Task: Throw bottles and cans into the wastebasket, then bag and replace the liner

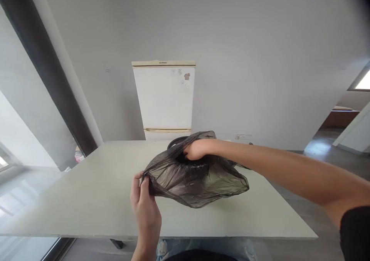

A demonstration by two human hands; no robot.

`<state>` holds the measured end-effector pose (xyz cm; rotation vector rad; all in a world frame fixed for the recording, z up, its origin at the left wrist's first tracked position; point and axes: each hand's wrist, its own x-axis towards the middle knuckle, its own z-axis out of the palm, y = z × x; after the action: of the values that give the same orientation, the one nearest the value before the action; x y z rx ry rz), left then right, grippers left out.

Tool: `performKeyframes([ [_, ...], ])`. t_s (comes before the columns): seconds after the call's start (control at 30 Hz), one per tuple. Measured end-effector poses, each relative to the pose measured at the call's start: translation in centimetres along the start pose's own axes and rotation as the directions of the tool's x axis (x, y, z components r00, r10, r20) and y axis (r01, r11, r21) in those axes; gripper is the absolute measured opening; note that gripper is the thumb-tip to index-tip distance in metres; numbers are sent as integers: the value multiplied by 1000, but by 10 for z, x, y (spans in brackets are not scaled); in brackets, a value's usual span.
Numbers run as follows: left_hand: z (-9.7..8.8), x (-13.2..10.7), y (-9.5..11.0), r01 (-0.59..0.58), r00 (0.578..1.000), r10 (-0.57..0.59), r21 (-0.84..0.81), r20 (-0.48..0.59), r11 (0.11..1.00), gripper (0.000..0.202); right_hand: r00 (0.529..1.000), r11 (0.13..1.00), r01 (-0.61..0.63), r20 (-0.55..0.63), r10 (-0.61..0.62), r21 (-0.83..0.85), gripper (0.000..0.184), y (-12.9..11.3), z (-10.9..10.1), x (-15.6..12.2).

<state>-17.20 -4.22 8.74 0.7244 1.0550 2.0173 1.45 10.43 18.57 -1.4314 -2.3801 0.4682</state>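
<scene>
A thin, dark, see-through plastic bag (187, 182) spreads over the near middle of the table. Its left edge is pinched between the thumb and fingers of my left hand (146, 201). My right hand (198, 149) reaches in through the bag's mouth from the right, and its fingers are hidden in the dark folds, so I cannot see whether they hold anything. Behind the bag shows the curved dark rim of a round object (177, 140), mostly covered by the plastic.
The bag lies above a long pale table (86, 199). Beyond the table stands a white fridge (164, 99) against a grey wall. A dark object (243, 166), partly hidden by my right forearm, lies at the table's right side.
</scene>
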Motion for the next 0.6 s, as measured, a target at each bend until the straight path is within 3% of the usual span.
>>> performKeyframes([
  [0.07, -2, -9, 12, -93, 996, 92, 97, 17, 991, 31, 998, 990, 49, 52, -42, -135, 10, 4, -23, -26],
  [0.1, -2, -18, 19, -202, 979, 204, 170, 1, 965, 37, 998, 979, 55, -26, -61, -195, 11, 8, -32, -38],
  [0.13, -2, -29, 26, -339, 935, 354, 258, -13, 905, 42, 989, 975, 55, -125, -83, -215, 13, 14, -38, -47],
  [0.2, 1, -53, 39, -594, 770, 636, 426, 55, 682, 38, 953, 971, 66, -273, -129, -231, 24, 27, -41, -58],
  [0.27, 10, -70, 44, -747, 641, 705, 455, 303, 484, 28, 936, 968, 117, -301, -183, -223, 35, 39, -36, -56],
  [0.33, 21, -71, 37, -799, 602, 577, 422, 553, 429, 31, 938, 963, 185, -257, -233, -195, 41, 49, -29, -44],
  [0.4, 33, -54, 23, -748, 654, 398, 475, 643, 462, 39, 951, 970, 202, -210, -226, -133, 42, 55, -25, -26],
  [0.5, 46, -11, -1, -559, 808, 187, 629, 558, 540, 53, 994, 998, 64, -92, -64, -9, 40, 59, -29, 4],
  [0.6, 50, 28, -14, -390, 879, 55, 646, 474, 656, 62, 997, 995, -61, 45, 58, 74, 52, 66, -33, 26],
])
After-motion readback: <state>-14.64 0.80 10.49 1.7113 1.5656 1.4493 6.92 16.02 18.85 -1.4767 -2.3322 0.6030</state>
